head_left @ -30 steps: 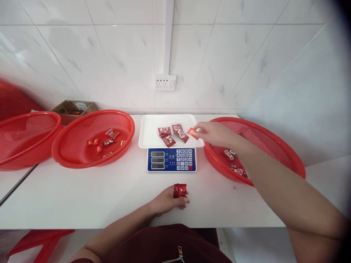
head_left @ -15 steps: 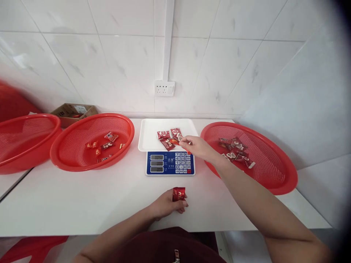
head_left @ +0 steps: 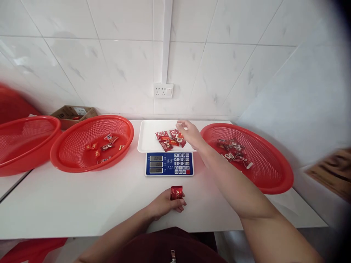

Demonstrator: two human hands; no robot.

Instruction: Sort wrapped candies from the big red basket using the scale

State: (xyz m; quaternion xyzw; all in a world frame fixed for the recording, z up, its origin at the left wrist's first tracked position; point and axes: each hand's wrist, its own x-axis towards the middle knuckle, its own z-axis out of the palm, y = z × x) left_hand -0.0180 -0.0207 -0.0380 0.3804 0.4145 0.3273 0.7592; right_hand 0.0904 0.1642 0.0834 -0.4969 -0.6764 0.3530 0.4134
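The small red packets (head_left: 166, 145) lie in a loose cluster on the white tray (head_left: 146, 135) of the scale (head_left: 169, 164). My right hand (head_left: 190, 135) is over the tray's right side, just beside them, its fingers loosely apart. Nearer my body, my left hand (head_left: 164, 204) is closed around a shiny red packet (head_left: 176, 192) above the white table (head_left: 82, 204). To either side of the scale, a right basket (head_left: 268, 171) and a left basket (head_left: 74, 146) hold more wrapped pieces. Behind the left one sits a cardboard box (head_left: 65, 114).
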